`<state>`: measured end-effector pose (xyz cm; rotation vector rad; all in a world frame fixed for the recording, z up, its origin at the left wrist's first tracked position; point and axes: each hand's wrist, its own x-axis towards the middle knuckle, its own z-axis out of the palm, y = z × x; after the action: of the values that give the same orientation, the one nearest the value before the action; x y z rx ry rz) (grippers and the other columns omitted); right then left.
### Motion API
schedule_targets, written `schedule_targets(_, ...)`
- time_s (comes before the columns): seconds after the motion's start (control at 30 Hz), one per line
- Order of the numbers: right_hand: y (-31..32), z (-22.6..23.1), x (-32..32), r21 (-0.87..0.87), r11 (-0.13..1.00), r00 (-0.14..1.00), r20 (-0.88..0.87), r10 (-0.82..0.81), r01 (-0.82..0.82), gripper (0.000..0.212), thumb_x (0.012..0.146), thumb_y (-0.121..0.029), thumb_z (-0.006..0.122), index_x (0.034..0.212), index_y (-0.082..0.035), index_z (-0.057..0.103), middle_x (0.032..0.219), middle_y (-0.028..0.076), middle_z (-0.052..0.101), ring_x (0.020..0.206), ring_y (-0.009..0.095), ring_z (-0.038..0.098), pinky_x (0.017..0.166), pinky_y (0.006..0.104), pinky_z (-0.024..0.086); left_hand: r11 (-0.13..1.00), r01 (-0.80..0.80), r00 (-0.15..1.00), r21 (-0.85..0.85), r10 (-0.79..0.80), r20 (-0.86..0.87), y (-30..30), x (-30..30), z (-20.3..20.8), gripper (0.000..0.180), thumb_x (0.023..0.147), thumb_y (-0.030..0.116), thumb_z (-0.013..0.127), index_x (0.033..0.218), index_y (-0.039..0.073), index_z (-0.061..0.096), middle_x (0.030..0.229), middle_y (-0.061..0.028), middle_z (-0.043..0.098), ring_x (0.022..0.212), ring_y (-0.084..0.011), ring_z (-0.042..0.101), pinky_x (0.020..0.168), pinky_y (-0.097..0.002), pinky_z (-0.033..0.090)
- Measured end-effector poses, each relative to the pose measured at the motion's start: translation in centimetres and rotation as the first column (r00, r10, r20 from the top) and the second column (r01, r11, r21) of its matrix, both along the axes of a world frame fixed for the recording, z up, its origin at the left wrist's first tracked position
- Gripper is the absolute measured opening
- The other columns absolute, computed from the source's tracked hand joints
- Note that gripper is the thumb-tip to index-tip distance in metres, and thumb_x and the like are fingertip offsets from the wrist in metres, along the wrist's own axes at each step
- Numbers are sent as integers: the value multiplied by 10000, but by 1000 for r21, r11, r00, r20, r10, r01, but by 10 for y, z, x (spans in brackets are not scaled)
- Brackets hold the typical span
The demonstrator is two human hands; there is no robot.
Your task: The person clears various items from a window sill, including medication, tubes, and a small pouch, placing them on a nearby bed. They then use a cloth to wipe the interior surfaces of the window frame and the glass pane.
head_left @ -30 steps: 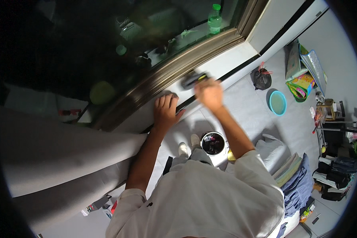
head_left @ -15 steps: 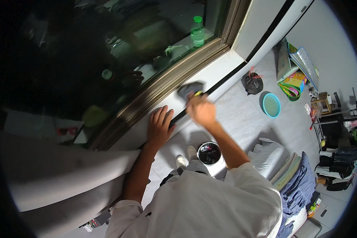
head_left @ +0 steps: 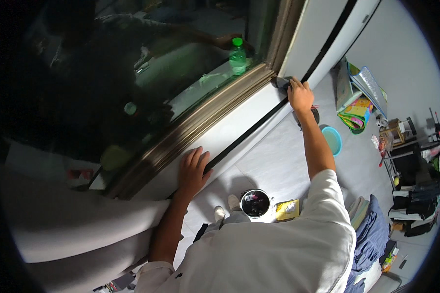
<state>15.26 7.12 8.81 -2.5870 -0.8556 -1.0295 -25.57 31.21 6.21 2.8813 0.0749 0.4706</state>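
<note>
My right hand [head_left: 301, 96] is closed on a dark grey tool with a wide head [head_left: 282, 83], whose exact kind I cannot make out. The tool lies against the white windowsill [head_left: 234, 121] at its far right corner, where the brown window frame [head_left: 220, 104] meets the side wall. Fingers spread, my left hand [head_left: 192, 171] rests flat on the near left part of the sill, holding nothing. A black strip [head_left: 249, 133] runs along the sill's outer edge, under the thumb side of my left hand.
Behind the glass is a green-capped bottle [head_left: 237, 57]. Grey curtains [head_left: 93, 219] hang at left. A round bin [head_left: 255, 203] stands by my feet, with a yellow package [head_left: 287, 210] beside it. Farther right are a blue basin [head_left: 332, 141], folded bags [head_left: 359, 102] and a heap of clothes [head_left: 369, 239].
My right hand has slid the dark tool along the sill, away to the far right corner. My left hand stays on the sill. The yellow package by the bin has come into sight.
</note>
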Motion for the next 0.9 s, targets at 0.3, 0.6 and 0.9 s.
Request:
schedule_targets(0.3, 30, -29, 7, -193, 969, 919, -334, -210, 152, 277, 836, -198, 573, 1064, -127, 711, 1130, 68, 644, 1040, 292, 619, 809, 415, 562, 999, 27, 999, 32, -28, 24, -4, 0, 10, 592, 841, 310, 739, 1337, 73, 521, 1404, -173, 474, 1293, -353, 430, 1053, -517, 356)
schedule_targets(0.6, 77, -20, -183, 64, 842, 715, -496, 493, -536, 299, 731, -236, 641, 997, -178, 766, 1128, 55, 667, 1040, 290, 637, 835, 393, 562, 999, 47, 993, 23, -49, 104, -1, -3, 7, 576, 802, 307, 729, 1302, 74, 562, 1366, -179, 516, 1256, -339, 479, 1039, -495, 370)
schedule_targets(0.9, 58, 1, -165, 71, 951, 633, -731, 255, -301, 378, 787, -273, 687, 1163, -235, 701, 1097, 103, 639, 1002, 318, 650, 833, 435, 548, 1000, -4, 996, -24, 6, 89, -16, 11, 31, 550, 796, 362, 751, 1227, 55, 602, 1293, -174, 543, 1168, -361, 506, 982, -485, 391)
